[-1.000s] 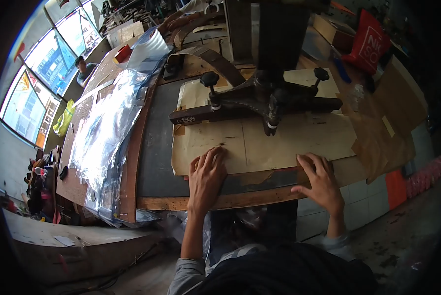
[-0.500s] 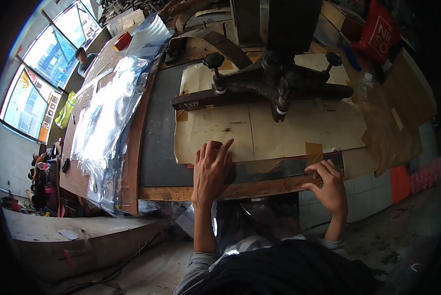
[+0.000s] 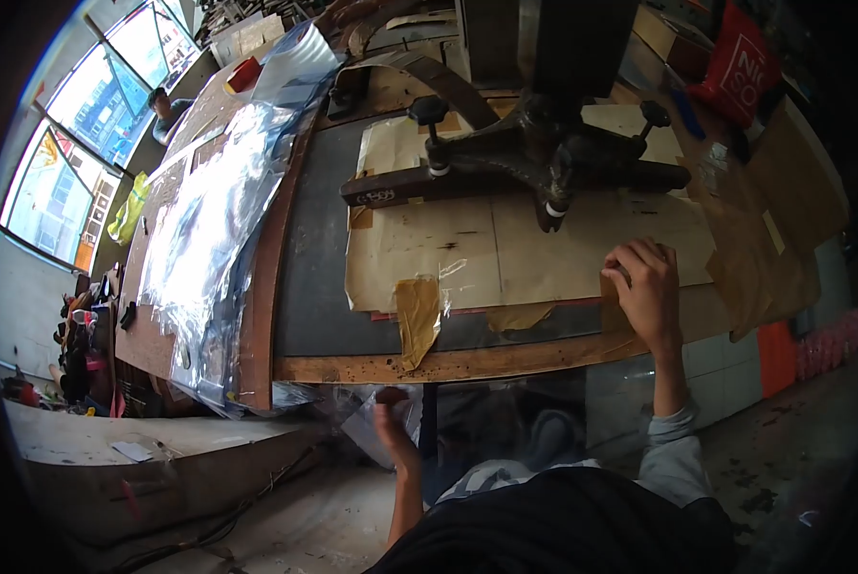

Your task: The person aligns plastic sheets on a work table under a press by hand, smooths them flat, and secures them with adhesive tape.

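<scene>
My left hand [image 3: 396,413] is below the front edge of the table, off the work; its fingers are dark and blurred. Over the right part of the pale paper sheet [image 3: 544,253], my right hand [image 3: 649,282] has its fingers curled and thumb bent in, at a strip of brown tape [image 3: 613,304] that shows beneath them. Another brown tape strip [image 3: 418,323] hangs from the sheet's front edge across the dark board. A black metal clamp frame [image 3: 544,158] with two knobs crosses the sheet.
Crumpled clear plastic sheets [image 3: 223,206] cover the left side table. Brown paper [image 3: 764,220] and a red bag [image 3: 740,72] lie on the right. A wooden strip [image 3: 486,362] edges the table in front. Another person [image 3: 166,113] is at the far left.
My left hand has left the sheet's front edge and dropped below the table, uncovering the left tape strip. My right hand has moved up and forward, over the right tape strip.
</scene>
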Action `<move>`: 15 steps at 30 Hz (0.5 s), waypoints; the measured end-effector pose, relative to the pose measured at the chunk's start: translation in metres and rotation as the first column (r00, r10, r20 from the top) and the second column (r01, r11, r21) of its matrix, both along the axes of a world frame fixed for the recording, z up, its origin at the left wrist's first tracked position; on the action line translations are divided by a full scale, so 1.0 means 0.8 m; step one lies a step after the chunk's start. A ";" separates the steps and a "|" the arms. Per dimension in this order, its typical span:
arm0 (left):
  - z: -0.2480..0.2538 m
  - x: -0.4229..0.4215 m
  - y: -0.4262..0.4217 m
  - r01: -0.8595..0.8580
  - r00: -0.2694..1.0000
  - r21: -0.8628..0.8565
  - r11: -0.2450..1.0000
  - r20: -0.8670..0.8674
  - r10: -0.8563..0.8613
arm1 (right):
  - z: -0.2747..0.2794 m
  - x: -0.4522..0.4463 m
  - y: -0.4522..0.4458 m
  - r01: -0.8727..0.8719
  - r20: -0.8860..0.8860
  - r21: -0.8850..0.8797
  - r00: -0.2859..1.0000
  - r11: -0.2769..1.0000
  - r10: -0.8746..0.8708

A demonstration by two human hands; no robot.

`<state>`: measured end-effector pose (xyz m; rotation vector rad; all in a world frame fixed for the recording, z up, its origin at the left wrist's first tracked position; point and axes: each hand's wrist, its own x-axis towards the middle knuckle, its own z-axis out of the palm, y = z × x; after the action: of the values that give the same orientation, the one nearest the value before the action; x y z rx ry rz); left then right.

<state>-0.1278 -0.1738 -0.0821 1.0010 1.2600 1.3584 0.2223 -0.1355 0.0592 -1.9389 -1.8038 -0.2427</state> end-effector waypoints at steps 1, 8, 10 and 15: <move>-0.007 -0.002 -0.007 0.250 0.945 -0.107 0.962 0.245 -0.218 | -0.001 0.002 0.005 -0.009 0.016 -0.026 1.000 1.000 0.010; 0.065 0.018 -0.009 0.784 0.608 -0.195 0.590 0.434 -0.665 | -0.013 0.023 0.018 -0.100 0.009 -0.108 0.995 0.989 0.101; 0.065 0.014 0.001 0.791 0.608 -0.158 0.590 0.299 -0.735 | -0.011 0.023 0.014 -0.074 0.041 -0.074 0.996 0.994 0.078; 0.092 0.028 0.005 0.765 0.631 -0.076 0.639 -0.108 -0.768 | -0.006 0.009 -0.002 0.002 0.124 0.084 0.992 0.996 -0.012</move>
<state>-0.1056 -0.1700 -0.0082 1.4158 0.7542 0.5964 0.2297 -0.1371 0.0541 -1.9094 -1.8346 -0.4432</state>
